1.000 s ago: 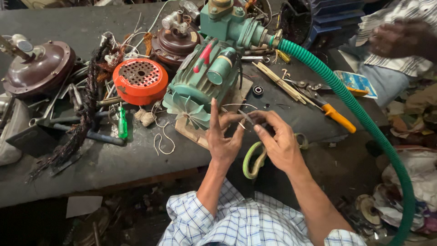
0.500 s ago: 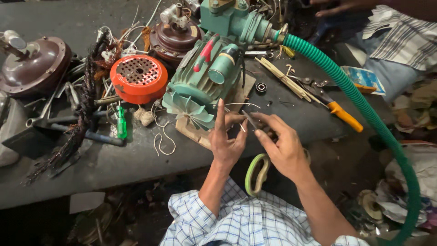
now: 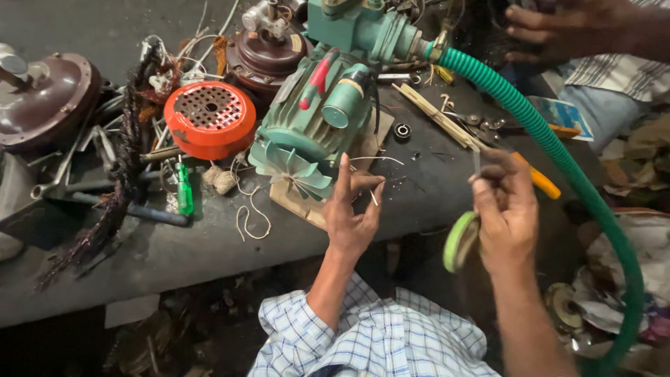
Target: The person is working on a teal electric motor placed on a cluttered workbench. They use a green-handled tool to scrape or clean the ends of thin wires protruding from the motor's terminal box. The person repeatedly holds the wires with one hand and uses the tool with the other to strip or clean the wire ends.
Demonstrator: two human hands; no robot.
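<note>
The person seems to be at the taping step: the right hand (image 3: 504,216) pinches a strip pulled up from a green tape roll (image 3: 460,241) hanging beneath it, off the worktop's (image 3: 209,258) front edge. The left hand (image 3: 352,213) pinches a thin wire (image 3: 377,162) beside the green motor (image 3: 314,126). Judging by this, strip and wire must meet.
</note>
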